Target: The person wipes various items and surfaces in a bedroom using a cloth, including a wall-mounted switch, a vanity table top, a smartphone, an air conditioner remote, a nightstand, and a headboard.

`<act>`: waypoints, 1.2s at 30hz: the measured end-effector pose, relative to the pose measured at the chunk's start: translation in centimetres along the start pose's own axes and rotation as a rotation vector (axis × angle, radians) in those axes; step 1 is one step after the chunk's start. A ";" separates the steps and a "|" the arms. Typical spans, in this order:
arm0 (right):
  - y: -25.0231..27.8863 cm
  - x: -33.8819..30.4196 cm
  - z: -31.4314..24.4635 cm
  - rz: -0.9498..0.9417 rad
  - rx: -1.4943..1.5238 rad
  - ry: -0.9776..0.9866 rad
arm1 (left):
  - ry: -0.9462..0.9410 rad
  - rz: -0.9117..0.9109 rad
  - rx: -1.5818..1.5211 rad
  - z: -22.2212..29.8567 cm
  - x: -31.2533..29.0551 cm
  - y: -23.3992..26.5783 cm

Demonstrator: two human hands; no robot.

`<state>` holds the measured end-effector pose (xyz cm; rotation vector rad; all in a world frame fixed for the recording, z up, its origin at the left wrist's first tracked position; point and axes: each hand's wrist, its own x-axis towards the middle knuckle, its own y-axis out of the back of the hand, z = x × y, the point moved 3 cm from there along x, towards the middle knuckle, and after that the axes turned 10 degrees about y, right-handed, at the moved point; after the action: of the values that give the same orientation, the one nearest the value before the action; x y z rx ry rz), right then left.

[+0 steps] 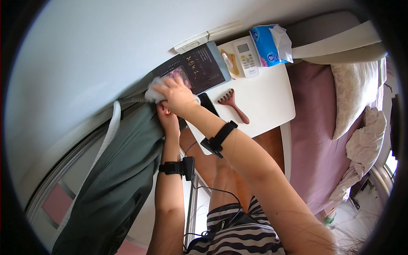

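My right hand (pixel 180 97) is closed on a crumpled white tissue-like cloth (pixel 154 91), beside the wall. Just below it, my left hand (pixel 168 121) has its fingers curled at the upper end of a long dark green cloth (pixel 123 165). What the left fingers hold is mostly hidden behind the right hand. The green cloth falls in folds toward the lower left. A dark printed booklet or box (pixel 204 68) leans behind my hands, partly covered by the right one. Each wrist wears a black strap with a small device.
A white bedside table (pixel 272 97) carries a brown wide-toothed comb (pixel 231 105), a white remote control (pixel 246 57), a small clear bottle (pixel 226 60), a dark flat device (pixel 208 103) and a blue tissue pack (pixel 267 44). To the right stands a bed with a mauve sheet (pixel 312 140).
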<state>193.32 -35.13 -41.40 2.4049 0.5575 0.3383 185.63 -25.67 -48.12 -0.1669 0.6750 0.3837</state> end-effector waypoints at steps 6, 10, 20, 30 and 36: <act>5.1 -4.6 1.2 0.362 -0.114 -0.315 | 0.038 0.009 0.047 0.1 -2.9 1.5; 5.2 -4.9 3.3 0.388 -0.179 -0.358 | 0.106 -0.007 0.073 -0.2 -3.8 0.2; -6.4 1.0 -3.2 -0.146 -0.218 0.152 | -0.251 -0.042 0.681 -3.2 -2.2 3.0; 2.2 -1.6 2.6 0.305 -0.495 -0.321 | 0.090 0.088 -0.002 -2.0 -3.0 0.0; 1.9 -1.7 3.6 0.261 -0.394 -0.235 | 0.090 0.076 -0.060 -1.3 -3.3 -0.3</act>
<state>193.70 -39.17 -43.09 2.0926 0.0591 0.2435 182.56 -27.25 -47.03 -0.2164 0.7603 0.4721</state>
